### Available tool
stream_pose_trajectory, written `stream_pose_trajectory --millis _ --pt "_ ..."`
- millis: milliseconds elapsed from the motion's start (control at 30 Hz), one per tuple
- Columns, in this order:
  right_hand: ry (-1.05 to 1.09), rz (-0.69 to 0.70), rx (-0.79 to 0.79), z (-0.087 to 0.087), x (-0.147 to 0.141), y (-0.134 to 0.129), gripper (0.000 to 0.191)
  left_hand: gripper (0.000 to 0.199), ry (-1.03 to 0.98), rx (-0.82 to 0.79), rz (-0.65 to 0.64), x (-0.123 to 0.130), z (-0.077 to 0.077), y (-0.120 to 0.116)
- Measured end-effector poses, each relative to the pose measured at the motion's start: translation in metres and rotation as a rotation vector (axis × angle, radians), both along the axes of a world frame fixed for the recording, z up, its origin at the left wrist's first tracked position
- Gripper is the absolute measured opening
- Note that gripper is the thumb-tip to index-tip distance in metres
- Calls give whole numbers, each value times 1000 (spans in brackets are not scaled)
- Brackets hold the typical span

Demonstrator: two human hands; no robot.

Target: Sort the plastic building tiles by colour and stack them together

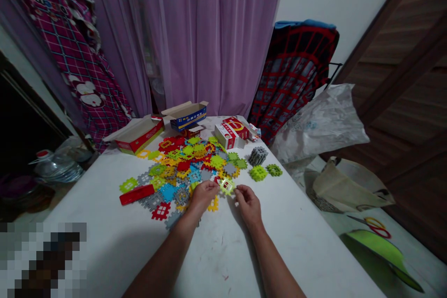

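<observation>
A light green window-shaped plastic piece (226, 186) is held between my two hands, above the near right edge of a pile of interlocking pieces (188, 153). My left hand (204, 194) pinches its left side, close to a small red bit. At its right side are the closed fingertips of my right hand (248, 201). The pile mixes red, yellow, blue, grey and green pieces. To the right of it stand a grey stack (258, 156), a light green stack (258, 173) and a darker green stack (274, 170).
Open boxes, one red and green (139, 139), one blue (190, 117), and a red and white box (232, 133) stand at the back of the white table (223, 251). A red bar (136, 194) lies left. Bags and scissors (372, 226) are beyond the right edge.
</observation>
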State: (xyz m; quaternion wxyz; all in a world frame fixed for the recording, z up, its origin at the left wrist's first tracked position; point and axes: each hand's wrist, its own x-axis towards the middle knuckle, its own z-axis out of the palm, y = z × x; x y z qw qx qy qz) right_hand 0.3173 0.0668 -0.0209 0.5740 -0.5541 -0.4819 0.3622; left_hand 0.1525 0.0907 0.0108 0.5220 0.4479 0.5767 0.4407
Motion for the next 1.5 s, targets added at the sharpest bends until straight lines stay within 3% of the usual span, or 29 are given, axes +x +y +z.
stream_pose_trajectory --millis 167,433,567,667,767,967,1500 --pt "-114 49 83 -2 -2 -3 41 30 -23 -35 0 -3 2 -2" --pt "-289 -52 138 -9 1 -1 39 31 -49 -69 -9 5 9 -4" --pt "-304 -262 157 -9 26 11 46 28 121 141 45 -1 9 -11" --pt "-338 -474 145 -5 55 27 52 23 449 372 160 -21 4 -21" --pt "-390 -588 66 -2 78 42 58 25 634 594 210 -46 -6 -29" --pt "-461 -559 -18 -3 91 56 62 28 772 711 295 -71 -18 -36" --pt "-453 -516 -43 -4 91 54 61 29 726 659 273 -72 -18 -33"
